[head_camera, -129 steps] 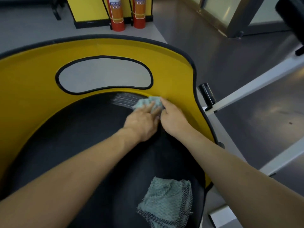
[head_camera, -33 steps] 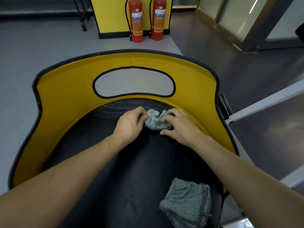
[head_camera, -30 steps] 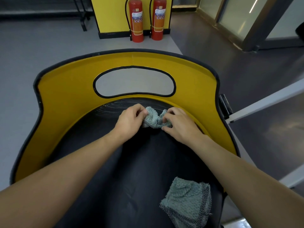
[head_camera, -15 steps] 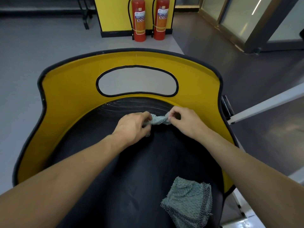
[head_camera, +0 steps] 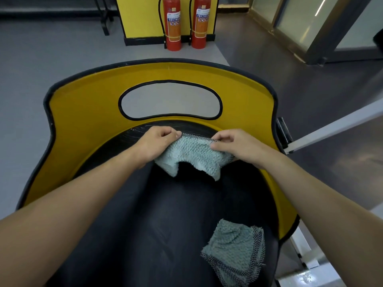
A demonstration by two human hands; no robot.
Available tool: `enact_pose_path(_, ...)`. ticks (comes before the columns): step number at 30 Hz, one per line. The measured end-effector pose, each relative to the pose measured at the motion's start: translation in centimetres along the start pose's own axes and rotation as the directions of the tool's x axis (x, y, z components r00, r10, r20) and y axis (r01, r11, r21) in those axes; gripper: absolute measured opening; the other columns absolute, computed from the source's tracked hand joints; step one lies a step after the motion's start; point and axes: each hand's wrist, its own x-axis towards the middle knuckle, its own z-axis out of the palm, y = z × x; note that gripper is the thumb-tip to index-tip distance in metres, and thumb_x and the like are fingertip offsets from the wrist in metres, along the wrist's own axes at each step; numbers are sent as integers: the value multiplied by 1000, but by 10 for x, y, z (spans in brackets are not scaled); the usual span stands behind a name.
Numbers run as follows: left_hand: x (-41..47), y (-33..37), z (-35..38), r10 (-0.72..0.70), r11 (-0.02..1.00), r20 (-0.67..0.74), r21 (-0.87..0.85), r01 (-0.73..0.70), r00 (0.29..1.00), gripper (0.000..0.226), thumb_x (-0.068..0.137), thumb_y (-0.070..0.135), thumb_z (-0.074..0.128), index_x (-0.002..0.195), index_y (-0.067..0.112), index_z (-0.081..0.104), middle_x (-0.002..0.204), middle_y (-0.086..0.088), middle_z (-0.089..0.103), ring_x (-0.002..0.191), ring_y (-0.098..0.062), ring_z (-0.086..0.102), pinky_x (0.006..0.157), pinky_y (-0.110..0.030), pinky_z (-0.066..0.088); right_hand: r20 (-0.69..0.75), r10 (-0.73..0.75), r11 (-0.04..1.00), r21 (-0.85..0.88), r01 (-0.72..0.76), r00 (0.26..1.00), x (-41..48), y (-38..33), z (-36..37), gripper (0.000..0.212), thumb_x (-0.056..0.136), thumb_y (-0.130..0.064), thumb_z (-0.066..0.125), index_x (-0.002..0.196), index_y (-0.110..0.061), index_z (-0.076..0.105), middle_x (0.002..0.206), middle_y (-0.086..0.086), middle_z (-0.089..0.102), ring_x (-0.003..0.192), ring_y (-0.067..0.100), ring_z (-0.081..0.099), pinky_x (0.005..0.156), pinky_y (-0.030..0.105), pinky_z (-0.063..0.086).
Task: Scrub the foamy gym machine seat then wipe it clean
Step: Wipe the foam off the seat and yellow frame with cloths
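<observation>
The gym machine seat (head_camera: pixel 157 220) is a black pad ringed by a yellow shell (head_camera: pixel 87 112) with an oval cut-out. Faint streaks show on the pad's far edge. A green terry cloth (head_camera: pixel 192 156) with a dark mesh hem is stretched out above the far part of the pad. My left hand (head_camera: pixel 157 141) pinches its left top corner and my right hand (head_camera: pixel 230 145) pinches its right top corner. Its lower edge hangs down toward the pad. A second green cloth (head_camera: pixel 234 253) lies folded on the near right of the pad.
Two red fire extinguishers (head_camera: pixel 172 23) stand against a yellow pillar on the grey floor beyond the seat. A white machine frame bar (head_camera: pixel 335 125) runs off to the right, with a black knob (head_camera: pixel 284 131) beside the shell. Glass doors are at the far right.
The cloth was bunched on the pad under both hands. My hands have since moved apart and lifted it, spreading it open between them. The second cloth has stayed put.
</observation>
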Motion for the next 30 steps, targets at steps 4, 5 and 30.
enact_pose_path(4,0,2,-10,104,943,10,316,-102,994,35,103,39,53,86,14,70,86,-7,70,80,-19,63,81,-40,50,-139,-107,987,-134,89,984,3,8,2,16,97,-35,67,109,-30,76,103,-23,70,98,-4,62,87,23,45)
enact_pose_path(5,0,5,-12,142,919,8,369,-135,990,31,103,37,52,89,18,71,85,0,70,82,-15,63,79,-38,50,-189,-140,978,-178,106,972,5,9,1,19,98,-34,66,113,-30,76,106,-24,69,99,-4,61,88,21,44)
enact_pose_path(30,-5,24,-16,197,830,100,512,-221,975,10,102,24,55,97,31,60,91,10,65,86,-9,60,71,-31,48,30,-63,821,-566,69,998,10,2,25,13,96,-24,60,88,-34,56,87,-10,64,77,11,62,57,26,38)
